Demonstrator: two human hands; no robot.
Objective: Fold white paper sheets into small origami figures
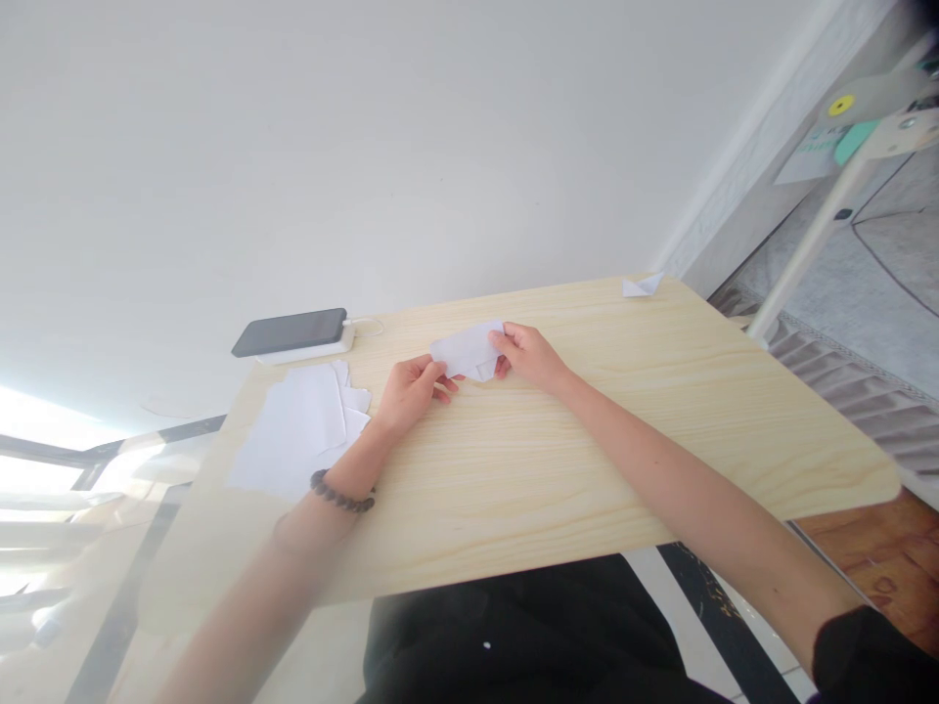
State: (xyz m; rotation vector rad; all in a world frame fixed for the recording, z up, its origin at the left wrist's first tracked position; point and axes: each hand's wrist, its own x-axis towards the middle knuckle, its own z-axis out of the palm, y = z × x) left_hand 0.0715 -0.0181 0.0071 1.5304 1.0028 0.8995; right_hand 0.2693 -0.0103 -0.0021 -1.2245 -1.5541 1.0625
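A folded piece of white paper (pixel 468 351) is held just above the light wooden table (pixel 602 430) between both my hands. My left hand (pixel 411 391) pinches its left end, fingers closed on the edge; a dark bead bracelet (pixel 341 494) is on that wrist. My right hand (pixel 526 354) grips the paper's right end with thumb and fingers pressed together.
A stack of white paper sheets (pixel 297 430) lies at the table's left. A dark phone (pixel 290 332) rests on a white power bank with a cable at the far left edge. A small folded paper piece (pixel 642 285) sits at the far right corner. A white wall stands behind.
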